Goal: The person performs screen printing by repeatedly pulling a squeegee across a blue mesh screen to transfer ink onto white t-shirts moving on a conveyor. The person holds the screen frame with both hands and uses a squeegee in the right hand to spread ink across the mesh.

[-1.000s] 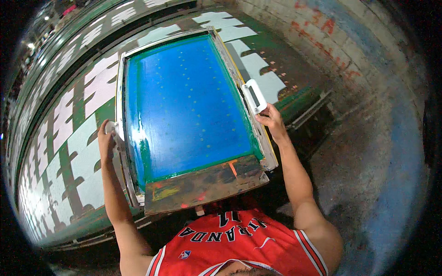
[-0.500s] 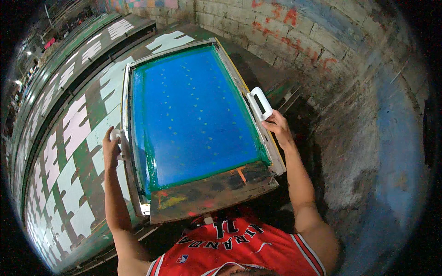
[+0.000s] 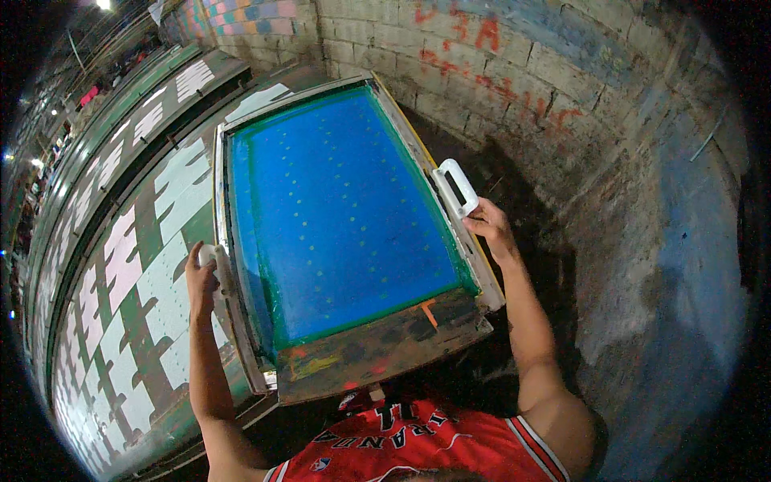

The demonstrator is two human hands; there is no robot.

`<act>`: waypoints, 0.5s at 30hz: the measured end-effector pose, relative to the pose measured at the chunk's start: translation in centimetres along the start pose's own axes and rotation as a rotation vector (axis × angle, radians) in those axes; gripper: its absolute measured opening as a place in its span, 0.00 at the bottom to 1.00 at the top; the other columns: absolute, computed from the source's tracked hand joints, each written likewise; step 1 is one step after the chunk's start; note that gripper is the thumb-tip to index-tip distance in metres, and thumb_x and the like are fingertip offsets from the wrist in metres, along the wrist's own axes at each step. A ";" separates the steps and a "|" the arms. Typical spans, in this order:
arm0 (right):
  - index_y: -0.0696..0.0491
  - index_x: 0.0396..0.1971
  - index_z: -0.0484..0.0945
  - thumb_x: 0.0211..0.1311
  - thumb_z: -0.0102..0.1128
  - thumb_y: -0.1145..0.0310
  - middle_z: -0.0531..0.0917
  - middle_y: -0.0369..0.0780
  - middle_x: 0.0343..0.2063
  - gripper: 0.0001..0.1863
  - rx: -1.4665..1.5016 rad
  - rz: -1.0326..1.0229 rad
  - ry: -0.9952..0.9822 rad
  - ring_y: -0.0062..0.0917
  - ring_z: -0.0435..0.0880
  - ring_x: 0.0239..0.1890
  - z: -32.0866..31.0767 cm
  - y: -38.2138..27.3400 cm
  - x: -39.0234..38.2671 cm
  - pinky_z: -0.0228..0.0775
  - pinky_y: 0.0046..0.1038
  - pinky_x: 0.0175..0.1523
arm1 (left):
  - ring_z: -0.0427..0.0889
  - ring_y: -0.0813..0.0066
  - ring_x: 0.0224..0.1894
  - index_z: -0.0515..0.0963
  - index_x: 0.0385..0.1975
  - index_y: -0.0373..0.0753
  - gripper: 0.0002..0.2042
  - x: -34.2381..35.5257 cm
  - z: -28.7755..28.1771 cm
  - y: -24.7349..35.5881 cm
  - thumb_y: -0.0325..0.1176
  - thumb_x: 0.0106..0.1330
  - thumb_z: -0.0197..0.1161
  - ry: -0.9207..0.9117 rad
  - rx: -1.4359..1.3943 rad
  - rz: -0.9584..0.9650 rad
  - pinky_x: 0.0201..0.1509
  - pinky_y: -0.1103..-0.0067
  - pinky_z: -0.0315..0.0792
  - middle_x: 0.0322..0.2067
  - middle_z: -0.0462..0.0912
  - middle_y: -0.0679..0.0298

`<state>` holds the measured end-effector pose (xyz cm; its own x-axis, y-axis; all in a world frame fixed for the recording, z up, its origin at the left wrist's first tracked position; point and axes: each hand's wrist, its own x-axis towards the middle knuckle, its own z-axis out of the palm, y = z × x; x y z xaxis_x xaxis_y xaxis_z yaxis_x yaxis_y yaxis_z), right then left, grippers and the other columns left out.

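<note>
Before me is a screen-printing frame (image 3: 219,173) with blue mesh (image 3: 345,217) and green borders. Rows of small pale dots run along the mesh. A white handle (image 3: 210,255) on the frame's left side is held by my left hand (image 3: 201,283), its fingers curled round it. On the right side stands a white loop handle (image 3: 454,185). My right hand (image 3: 493,231) grips its near end, fingers bent and thumb against it. A paint-stained board (image 3: 377,347) spans the near end of the frame, close to my red jersey.
To the left stretches a long green printing table with white fabric pieces (image 3: 183,186) and pink ones (image 3: 122,251) laid flat in rows. Another table with white pieces (image 3: 148,122) lies beyond it. A rough block wall (image 3: 498,72) rises at the far side and right, near the frame.
The frame covers more of the white pieces at its far end. Both hands appear slightly lower in the picture, still on the handles. The whole view has shifted a little.
</note>
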<state>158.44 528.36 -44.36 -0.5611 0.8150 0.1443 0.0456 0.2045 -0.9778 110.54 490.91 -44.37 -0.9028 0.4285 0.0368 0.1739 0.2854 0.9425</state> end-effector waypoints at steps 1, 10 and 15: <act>0.59 0.57 0.76 0.54 0.69 0.62 0.83 0.40 0.46 0.31 0.025 0.004 -0.007 0.27 0.79 0.51 0.1 0.2 -0.1 0.64 0.31 0.62 | 0.70 0.80 0.17 0.69 0.68 0.42 0.30 0.3 -0.1 0.1 0.23 0.61 0.56 0.000 -0.005 0.002 0.19 0.79 0.65 0.32 0.80 0.61; 0.58 0.57 0.76 0.56 0.71 0.64 0.83 0.39 0.45 0.29 0.039 -0.031 0.026 0.26 0.81 0.49 0.8 0.6 -1.4 0.70 0.32 0.60 | 0.71 0.78 0.18 0.71 0.67 0.41 0.30 4.5 1.1 -0.5 0.23 0.59 0.55 -0.066 -0.016 0.053 0.20 0.78 0.65 0.35 0.82 0.60; 0.57 0.56 0.76 0.58 0.68 0.62 0.83 0.38 0.44 0.27 0.005 -0.032 0.067 0.25 0.80 0.50 1.9 -0.5 -1.7 0.68 0.31 0.61 | 0.69 0.80 0.17 0.69 0.68 0.41 0.32 7.0 1.8 -2.1 0.24 0.59 0.56 -0.116 -0.044 0.060 0.20 0.79 0.65 0.33 0.81 0.61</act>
<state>157.80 525.87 -44.43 -0.5059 0.8425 0.1851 0.0241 0.2283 -0.9733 104.55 494.82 -46.65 -0.8393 0.5406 0.0576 0.2068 0.2195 0.9534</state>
